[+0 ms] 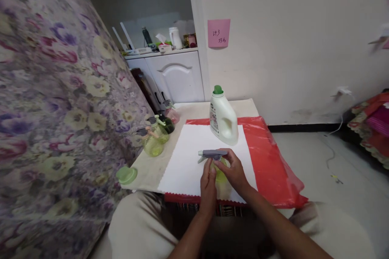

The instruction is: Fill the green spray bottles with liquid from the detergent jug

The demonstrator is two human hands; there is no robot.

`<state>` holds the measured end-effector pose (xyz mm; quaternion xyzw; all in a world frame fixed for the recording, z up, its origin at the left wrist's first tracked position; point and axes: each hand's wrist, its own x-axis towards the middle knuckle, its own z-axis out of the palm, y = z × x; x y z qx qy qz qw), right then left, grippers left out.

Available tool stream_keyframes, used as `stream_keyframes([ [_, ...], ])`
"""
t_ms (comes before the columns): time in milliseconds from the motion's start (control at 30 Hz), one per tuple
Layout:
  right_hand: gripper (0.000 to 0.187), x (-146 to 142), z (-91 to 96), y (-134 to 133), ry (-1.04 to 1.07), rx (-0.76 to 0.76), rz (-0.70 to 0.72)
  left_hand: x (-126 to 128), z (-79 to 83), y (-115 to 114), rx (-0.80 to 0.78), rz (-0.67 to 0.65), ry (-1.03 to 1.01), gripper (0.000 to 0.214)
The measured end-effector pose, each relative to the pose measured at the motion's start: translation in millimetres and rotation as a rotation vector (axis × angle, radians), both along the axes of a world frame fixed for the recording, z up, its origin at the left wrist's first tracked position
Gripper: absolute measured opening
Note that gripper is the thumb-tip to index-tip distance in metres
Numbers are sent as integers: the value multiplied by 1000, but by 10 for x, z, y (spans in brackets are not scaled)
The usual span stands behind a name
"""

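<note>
A small spray bottle with a yellow-green body (221,173) and a grey trigger head (212,153) stands on the white sheet (182,162) in front of me. My left hand (208,184) is wrapped along the bottle's left side. On the other side, my right hand (233,168) grips the bottle's neck just under the spray head, its fingers hiding part of it. Behind my hands rises a large pale green detergent jug (224,119) with its mouth uncapped and a green spout (218,89) showing.
Several spray bottles line the table's left side, including a yellow-green one (153,145) and a pink one (172,113). A green cap (126,175) sits at the left edge. Red plastic (267,162) lies under the sheet. A floral curtain (60,109) hangs close on the left.
</note>
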<state>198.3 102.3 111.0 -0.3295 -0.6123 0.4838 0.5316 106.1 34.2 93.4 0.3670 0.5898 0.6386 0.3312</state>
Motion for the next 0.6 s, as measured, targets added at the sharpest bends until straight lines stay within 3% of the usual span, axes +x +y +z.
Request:
stream_keyframes([
  [333, 27, 73, -53, 4, -71, 87, -1, -47, 238, 185, 119, -98, 38, 28],
  [433, 47, 163, -141, 3, -116, 75, 10, -57, 230, 234, 118, -101, 36, 23],
  [600, 85, 240, -460, -9, -245, -1, 17, -98, 166, 292, 108, -103, 40, 24],
])
